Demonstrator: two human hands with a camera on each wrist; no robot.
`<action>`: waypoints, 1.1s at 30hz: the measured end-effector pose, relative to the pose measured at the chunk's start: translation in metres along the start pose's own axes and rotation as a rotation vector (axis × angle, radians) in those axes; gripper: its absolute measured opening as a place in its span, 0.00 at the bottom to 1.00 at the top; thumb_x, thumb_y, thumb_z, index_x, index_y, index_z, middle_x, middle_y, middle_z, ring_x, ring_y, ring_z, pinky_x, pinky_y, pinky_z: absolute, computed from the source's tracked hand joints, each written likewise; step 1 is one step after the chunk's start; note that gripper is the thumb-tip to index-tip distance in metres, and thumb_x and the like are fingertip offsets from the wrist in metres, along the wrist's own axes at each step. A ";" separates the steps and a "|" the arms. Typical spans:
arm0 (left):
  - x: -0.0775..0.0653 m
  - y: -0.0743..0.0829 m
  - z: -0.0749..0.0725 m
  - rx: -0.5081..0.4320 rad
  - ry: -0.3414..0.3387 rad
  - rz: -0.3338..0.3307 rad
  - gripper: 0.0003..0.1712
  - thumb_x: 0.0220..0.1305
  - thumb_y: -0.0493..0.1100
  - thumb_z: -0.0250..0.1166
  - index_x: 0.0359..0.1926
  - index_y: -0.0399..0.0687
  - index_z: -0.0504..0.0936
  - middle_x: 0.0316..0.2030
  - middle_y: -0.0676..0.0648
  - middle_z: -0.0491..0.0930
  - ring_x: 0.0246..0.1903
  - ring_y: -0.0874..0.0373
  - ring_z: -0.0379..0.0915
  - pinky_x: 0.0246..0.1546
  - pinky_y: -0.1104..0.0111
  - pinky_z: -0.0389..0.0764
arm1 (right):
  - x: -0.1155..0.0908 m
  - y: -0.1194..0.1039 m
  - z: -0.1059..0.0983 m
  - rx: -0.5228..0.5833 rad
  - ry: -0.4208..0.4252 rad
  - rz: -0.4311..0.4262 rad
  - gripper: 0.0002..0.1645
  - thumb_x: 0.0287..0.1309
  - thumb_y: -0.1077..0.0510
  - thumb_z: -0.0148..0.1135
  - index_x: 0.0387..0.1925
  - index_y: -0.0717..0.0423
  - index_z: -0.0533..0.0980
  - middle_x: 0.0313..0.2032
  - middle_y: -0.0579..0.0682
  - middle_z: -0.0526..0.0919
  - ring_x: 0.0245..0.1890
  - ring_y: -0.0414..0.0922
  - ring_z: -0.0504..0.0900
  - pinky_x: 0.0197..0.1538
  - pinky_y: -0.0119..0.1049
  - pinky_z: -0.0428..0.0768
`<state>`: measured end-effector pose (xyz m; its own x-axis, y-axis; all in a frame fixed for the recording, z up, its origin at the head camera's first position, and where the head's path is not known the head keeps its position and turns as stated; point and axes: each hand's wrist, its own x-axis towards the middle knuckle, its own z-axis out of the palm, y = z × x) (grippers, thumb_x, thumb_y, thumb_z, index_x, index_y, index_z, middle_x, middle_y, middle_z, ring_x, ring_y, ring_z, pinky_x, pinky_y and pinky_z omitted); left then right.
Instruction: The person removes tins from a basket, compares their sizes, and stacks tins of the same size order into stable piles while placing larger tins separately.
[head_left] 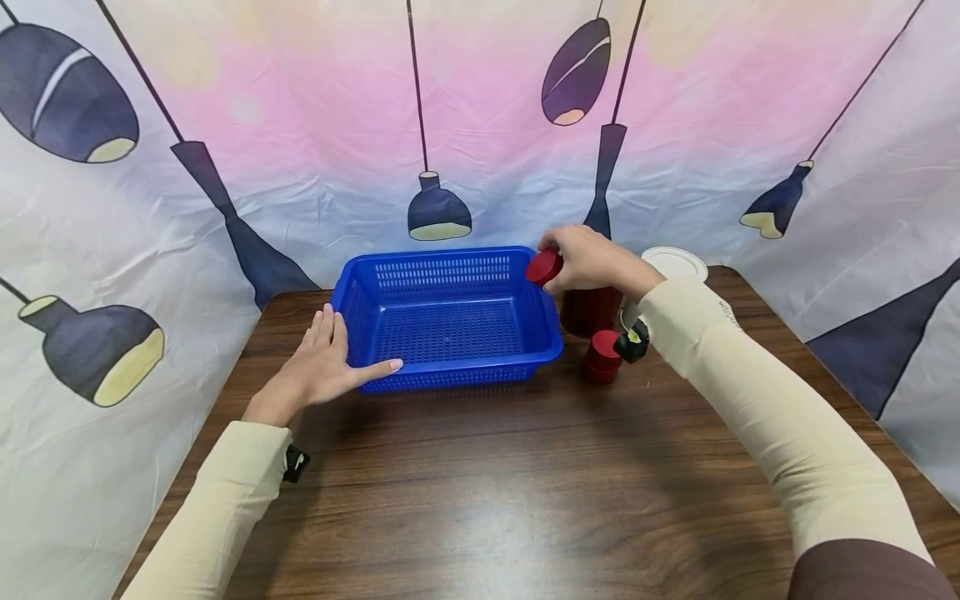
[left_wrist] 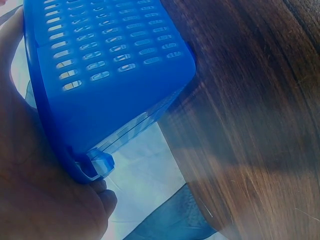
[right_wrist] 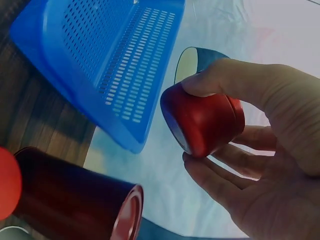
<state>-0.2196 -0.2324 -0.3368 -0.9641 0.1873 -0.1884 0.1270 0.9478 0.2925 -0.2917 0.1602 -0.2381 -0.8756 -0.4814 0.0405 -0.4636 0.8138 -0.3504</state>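
Note:
A blue perforated plastic basket [head_left: 446,364] stands on the wooden table. My left hand [head_left: 318,358] rests at its near-left corner, fingers straight along the left rim and thumb stretched over the front rim. In the left wrist view, that palm lies against the basket's rim [left_wrist: 37,95]. By the far-right corner, my right hand [head_left: 588,258] holds up a small red tin [head_left: 543,267]. The right wrist view shows this red tin [right_wrist: 205,120] pinched between thumb and fingers, tilted and apart from the basket. Below that hand stands a larger dark red canister [head_left: 588,314], partly hidden.
Another small red tin [head_left: 602,357] stands right of the basket. A container with a white lid [head_left: 675,262] sits behind my right forearm. The brown table [head_left: 465,483] extends in front, and a printed cloth [head_left: 315,108] hangs behind it.

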 end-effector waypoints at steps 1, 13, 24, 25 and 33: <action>0.000 0.000 0.000 0.000 0.000 0.000 0.80 0.54 0.87 0.51 0.75 0.25 0.29 0.75 0.28 0.19 0.75 0.32 0.14 0.71 0.36 0.34 | -0.002 0.003 0.001 0.000 0.010 -0.004 0.33 0.48 0.58 0.75 0.56 0.65 0.76 0.45 0.58 0.83 0.42 0.54 0.79 0.45 0.48 0.78; 0.002 -0.001 0.000 -0.004 -0.005 0.000 0.80 0.54 0.87 0.51 0.75 0.26 0.27 0.75 0.28 0.18 0.74 0.34 0.11 0.71 0.36 0.33 | -0.028 0.032 -0.001 0.046 0.049 0.026 0.31 0.47 0.58 0.78 0.51 0.69 0.77 0.41 0.61 0.83 0.39 0.54 0.80 0.43 0.45 0.78; 0.002 0.000 0.000 0.009 -0.015 -0.005 0.80 0.55 0.87 0.49 0.75 0.25 0.28 0.75 0.28 0.18 0.74 0.33 0.12 0.71 0.35 0.34 | -0.059 0.053 0.006 0.083 0.015 0.065 0.35 0.48 0.54 0.79 0.53 0.70 0.77 0.43 0.60 0.84 0.41 0.52 0.80 0.43 0.44 0.79; 0.002 0.000 0.000 0.010 -0.016 -0.005 0.80 0.55 0.87 0.49 0.75 0.25 0.28 0.75 0.28 0.18 0.74 0.33 0.11 0.71 0.35 0.34 | -0.062 0.055 0.008 0.082 0.012 0.060 0.35 0.47 0.54 0.79 0.52 0.70 0.77 0.43 0.60 0.84 0.40 0.52 0.80 0.43 0.44 0.79; 0.002 0.001 0.000 0.013 -0.015 -0.001 0.80 0.55 0.87 0.49 0.75 0.24 0.29 0.75 0.28 0.18 0.74 0.33 0.11 0.71 0.35 0.34 | -0.075 0.070 0.024 0.109 -0.032 0.086 0.31 0.46 0.57 0.79 0.48 0.69 0.75 0.40 0.59 0.83 0.39 0.52 0.80 0.41 0.41 0.79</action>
<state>-0.2211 -0.2317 -0.3366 -0.9606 0.1898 -0.2032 0.1286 0.9512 0.2803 -0.2553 0.2450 -0.2885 -0.9058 -0.4232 -0.0230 -0.3684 0.8130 -0.4509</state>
